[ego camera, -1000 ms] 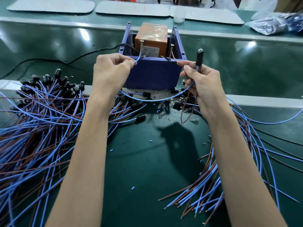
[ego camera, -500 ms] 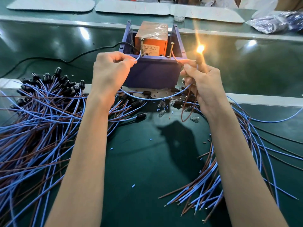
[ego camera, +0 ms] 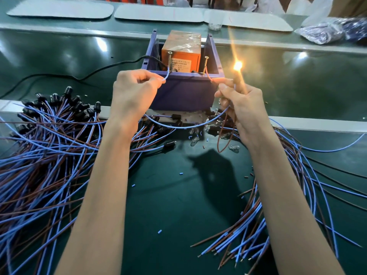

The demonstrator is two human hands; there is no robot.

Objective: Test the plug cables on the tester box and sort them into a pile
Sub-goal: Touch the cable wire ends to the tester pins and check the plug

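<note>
"Plug cable (ego camera: 186,127) sags in a loose loop between both hands, just in front of the tester box (ego camera: 184,92), and its lamp (ego camera: 237,65) is glowing. Does that count as a pass?"

"I'd judge so. The left hand (ego camera: 135,92) pinches the blue lead (ego camera: 167,75) between thumb and forefinger, its other fingers curled in, with the tip raised to the left screw (ego camera: 169,56). The right hand (ego camera: 242,104) is curled round the plug end, holding it upright, and pinches the brown lead (ego camera: 208,76) up toward the right screw (ego camera: 205,62). Glare hides the plug body itself."

"So what makes a good touch?"

"Grip only the insulation, with fingers back from the bare tips. Those screws are probably live off the orange unit (ego camera: 181,50). Put one tip on each screw and never let the two tips meet. Rest them firmly enough that the glow is steady, not a flicker, before you call it."

"And then?"

"Lift both tips away first, then lay the cable down. The pile on the left (ego camera: 49,145), with plugs lined up at the far end, looks like the sorted heap, though I can't be sure. The bundle by the right forearm (ego camera: 248,235) seems to be the supply. Lay it parallel so it doesn't tangle, and mind the loose bulbs (ego camera: 195,139) on the green table (ego camera: 178,195)."
</note>
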